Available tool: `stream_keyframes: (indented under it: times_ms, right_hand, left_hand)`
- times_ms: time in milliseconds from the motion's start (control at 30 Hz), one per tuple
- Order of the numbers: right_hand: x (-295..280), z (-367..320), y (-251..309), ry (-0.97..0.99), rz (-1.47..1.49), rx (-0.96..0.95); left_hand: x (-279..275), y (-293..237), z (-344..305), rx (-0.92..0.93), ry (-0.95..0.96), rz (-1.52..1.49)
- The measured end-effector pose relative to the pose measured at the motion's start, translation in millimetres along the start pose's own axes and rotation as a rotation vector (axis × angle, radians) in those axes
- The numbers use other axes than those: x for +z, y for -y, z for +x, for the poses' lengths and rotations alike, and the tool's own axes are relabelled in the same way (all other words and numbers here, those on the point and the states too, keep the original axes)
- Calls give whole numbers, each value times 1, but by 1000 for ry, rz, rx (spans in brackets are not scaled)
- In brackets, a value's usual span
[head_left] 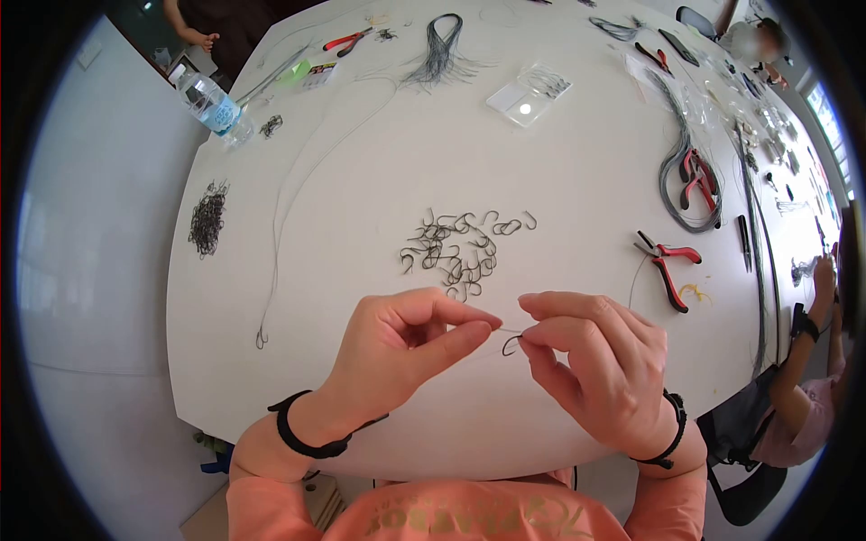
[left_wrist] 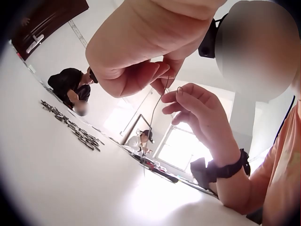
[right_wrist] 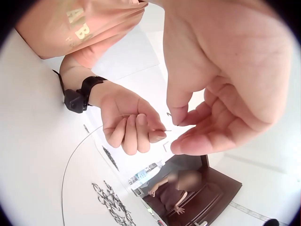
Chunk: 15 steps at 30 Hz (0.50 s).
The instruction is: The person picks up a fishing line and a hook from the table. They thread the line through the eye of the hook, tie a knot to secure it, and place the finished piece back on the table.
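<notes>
In the head view, the left hand (head_left: 397,347) pinches a thin line between thumb and forefinger. The right hand (head_left: 600,361), just beside it, pinches a dark fish hook (head_left: 511,345) by its shank, the bend hanging toward the left hand. A short gap separates the two sets of fingertips. In the right wrist view a long line (right_wrist: 64,174) curves away from the left hand (right_wrist: 131,120). A loose pile of hooks (head_left: 456,252) lies on the table beyond both hands.
On the white table (head_left: 361,180) are red-handled pliers (head_left: 672,270) at right, a dense hook pile (head_left: 207,219) and a water bottle (head_left: 216,106) at left, a looped line bundle (head_left: 440,56) and a clear box (head_left: 529,95) farther back. Other people sit or stand around the table.
</notes>
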State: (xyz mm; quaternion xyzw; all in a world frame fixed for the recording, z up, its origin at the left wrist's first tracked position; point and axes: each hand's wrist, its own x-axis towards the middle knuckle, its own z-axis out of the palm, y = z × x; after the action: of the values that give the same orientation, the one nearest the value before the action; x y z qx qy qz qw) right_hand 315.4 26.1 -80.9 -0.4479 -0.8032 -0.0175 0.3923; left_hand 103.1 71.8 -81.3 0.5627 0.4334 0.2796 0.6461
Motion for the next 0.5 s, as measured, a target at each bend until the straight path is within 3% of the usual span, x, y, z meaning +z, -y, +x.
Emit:
stream_keyframes:
  times_ms: [500]
  right_hand:
    - [3, -7, 3, 20, 52, -29]
  left_hand:
    - [-1, -2, -4, -92, 88, -132]
